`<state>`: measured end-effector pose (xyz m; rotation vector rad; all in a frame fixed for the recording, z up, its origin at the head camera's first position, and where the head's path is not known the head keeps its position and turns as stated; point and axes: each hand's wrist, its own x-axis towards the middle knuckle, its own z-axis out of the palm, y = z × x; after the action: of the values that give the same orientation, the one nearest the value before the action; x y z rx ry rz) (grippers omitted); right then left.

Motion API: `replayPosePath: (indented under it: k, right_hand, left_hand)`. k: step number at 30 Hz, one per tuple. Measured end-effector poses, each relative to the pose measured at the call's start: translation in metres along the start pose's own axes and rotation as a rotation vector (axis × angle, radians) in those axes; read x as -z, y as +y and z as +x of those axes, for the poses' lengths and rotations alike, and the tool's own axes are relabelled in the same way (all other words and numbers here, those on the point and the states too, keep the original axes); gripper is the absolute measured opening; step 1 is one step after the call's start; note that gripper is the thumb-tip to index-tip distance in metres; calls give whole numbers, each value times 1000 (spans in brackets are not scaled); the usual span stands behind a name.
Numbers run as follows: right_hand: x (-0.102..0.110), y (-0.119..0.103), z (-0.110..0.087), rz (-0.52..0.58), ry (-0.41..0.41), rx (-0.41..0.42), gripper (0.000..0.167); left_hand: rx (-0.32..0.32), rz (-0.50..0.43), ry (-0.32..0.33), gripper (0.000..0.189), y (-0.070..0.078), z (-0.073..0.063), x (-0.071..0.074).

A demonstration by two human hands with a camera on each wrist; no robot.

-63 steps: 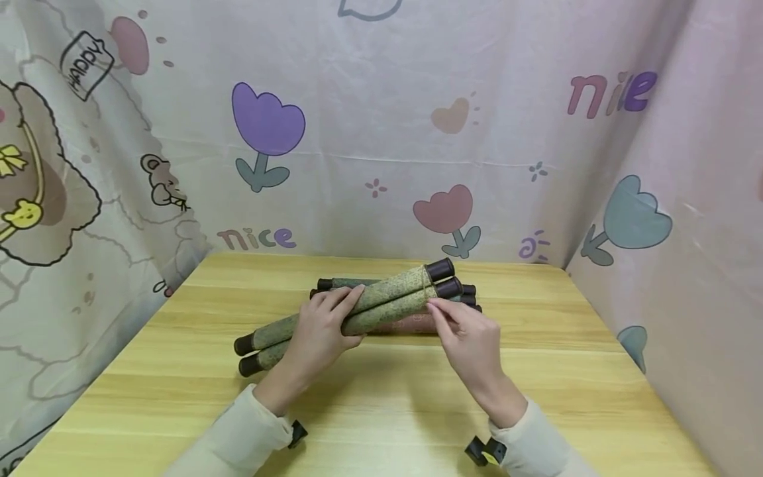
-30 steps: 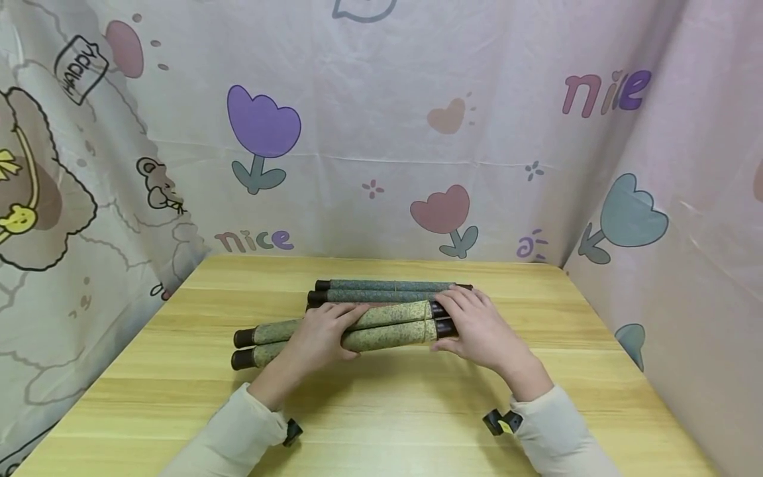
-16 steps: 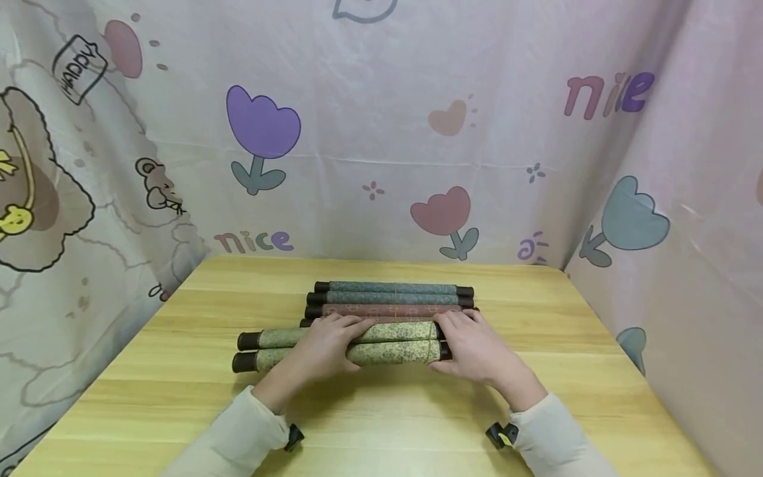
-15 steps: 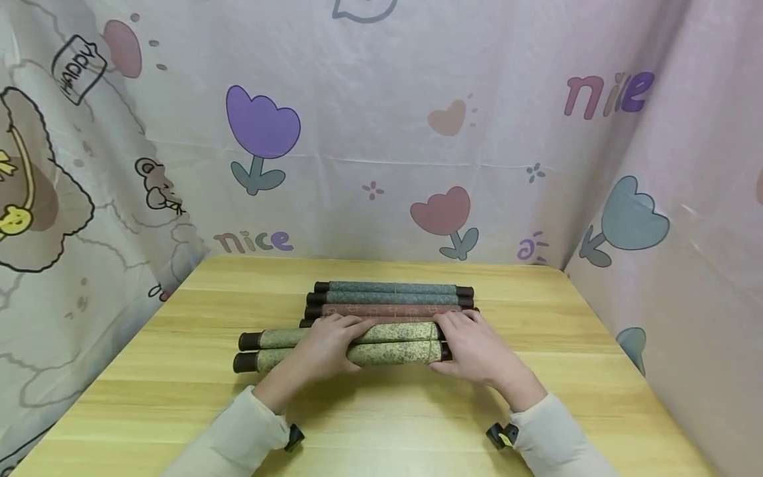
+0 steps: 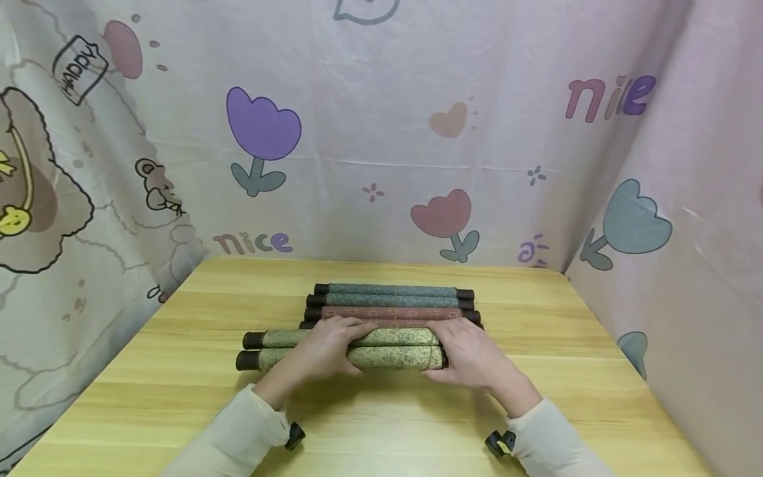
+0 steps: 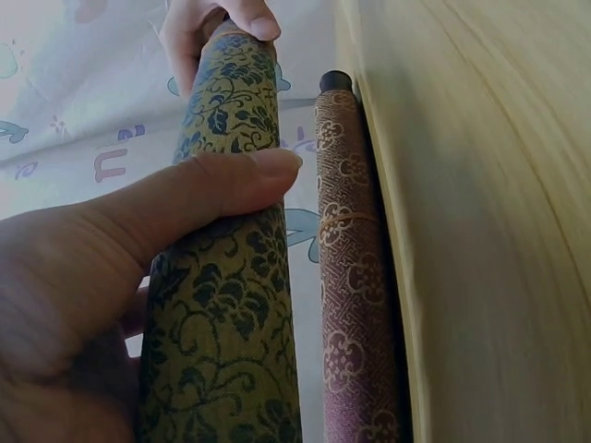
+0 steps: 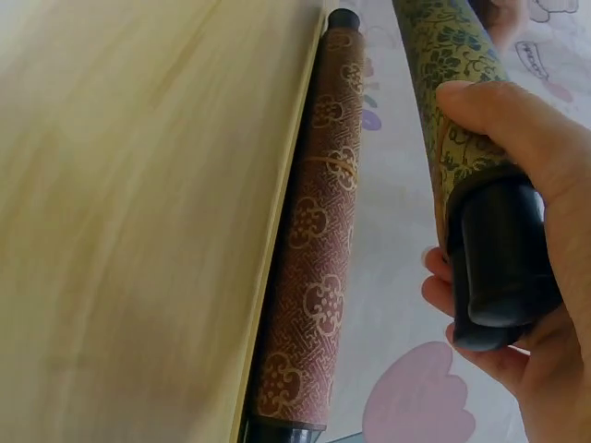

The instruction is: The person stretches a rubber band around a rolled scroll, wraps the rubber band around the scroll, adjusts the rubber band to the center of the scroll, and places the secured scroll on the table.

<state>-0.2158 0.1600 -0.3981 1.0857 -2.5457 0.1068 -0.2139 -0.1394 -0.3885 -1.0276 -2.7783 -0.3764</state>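
Observation:
A yellow-green scroll [image 5: 393, 358] with a dark floral pattern, rolled from both ends into two parallel rolls with black knobs, is held level in front of the other scrolls. My left hand [image 5: 324, 346] grips it left of its middle, thumb [image 6: 222, 189] across the near roll. At its right end my right hand [image 5: 467, 352] holds it, thumb on the cloth beside a thin cord and fingers round the far side by the black knobs [image 7: 503, 249]. Both wrist views show a gap between this scroll and the table.
Just behind lies a reddish scroll [image 5: 381, 313] with pale flower motifs, partly hidden by the hands and the green scroll. Farther back, a blue-grey scroll [image 5: 381, 300] lies parallel to it. The wooden table [image 5: 179, 397] ends at a printed curtain [image 5: 357, 218].
My right hand has gone from pinching by the cord to gripping the right end. The green scroll's raised right end has come down and toward me, uncovering the scrolls behind. My left hand keeps its grip.

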Motion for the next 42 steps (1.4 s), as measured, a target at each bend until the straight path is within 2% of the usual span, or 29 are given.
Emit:
replayPosePath:
  k: [8,14,20,24,28,34,37,42]
  right_hand:
    - [-1,-4,-2,12,-40,-5,91]
    - [-3,-9,-1,61,-83,-2,95]
    - [9,-8,-2,92,-116,-86,110]
    - [20,-3,-5,61,-81,-103,111]
    - [24,-1,-5,-4,-45,-93,100]
    - [18,-5,-1,-74,-23,-28,86]
    - [13,-10,2,-77,-13,17,87]
    - [8,-20,5,-67,-32,68,90]
  left_hand:
    - [6,-2,-9,86,8,0,0]
    - [-21,36,-19,87,16,-1,0]
    - [34,22,-30,86,19,-3,5]
    - [47,26,-8,85,16,-5,8]
    - [45,20,4,85,14,-4,8]
    - [34,60,1,85,17,-3,5]
    - [14,69,9,84,20,-3,6]
    - [-24,69,-23,82,23,-2,7]
